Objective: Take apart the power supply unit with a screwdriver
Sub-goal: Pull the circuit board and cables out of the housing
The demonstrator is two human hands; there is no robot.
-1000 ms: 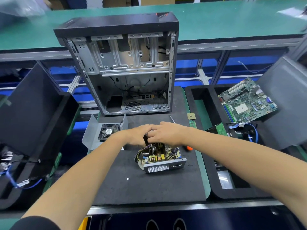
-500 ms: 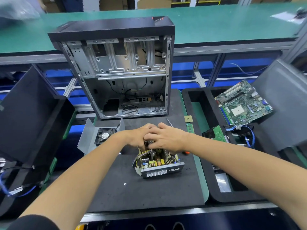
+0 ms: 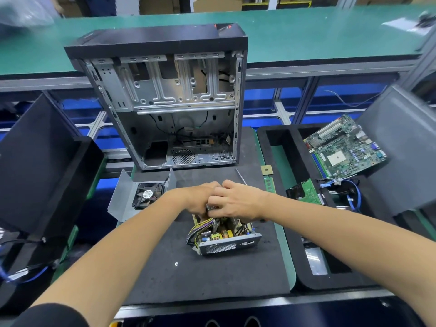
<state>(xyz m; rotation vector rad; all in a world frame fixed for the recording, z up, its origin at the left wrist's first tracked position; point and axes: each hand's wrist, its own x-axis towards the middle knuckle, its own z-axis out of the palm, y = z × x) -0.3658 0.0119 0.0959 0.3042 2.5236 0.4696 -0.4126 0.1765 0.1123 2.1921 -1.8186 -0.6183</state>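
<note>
the gutted computer case [image 3: 165, 102] stands upright at the back edge of the dark foam mat [image 3: 212, 279], its open side facing the camera. to the right, a black foam tray [image 3: 278, 161] sits just past the mat's right edge, with a motherboard [image 3: 344, 145] propped in its far corner. a bent metal cover with a fan [image 3: 146, 194] lies off the mat's left rear corner. the power supply unit [image 3: 224, 234] sits near the mat's middle, cover off, board and wire bundle exposed, its perforated metal wall toward the near edge; bare mat lies open in front of it and to its left. the left hand [image 3: 198, 199] and right hand [image 3: 236, 201] meet over the unit's far end, fingers curled down into its inner parts, gripping something there; exactly what is hidden. the screwdriver [image 3: 240, 177] lies behind the hands, only its thin shaft showing. a small loose screw [image 3: 176, 263] rests on the mat, left of the unit.
</note>
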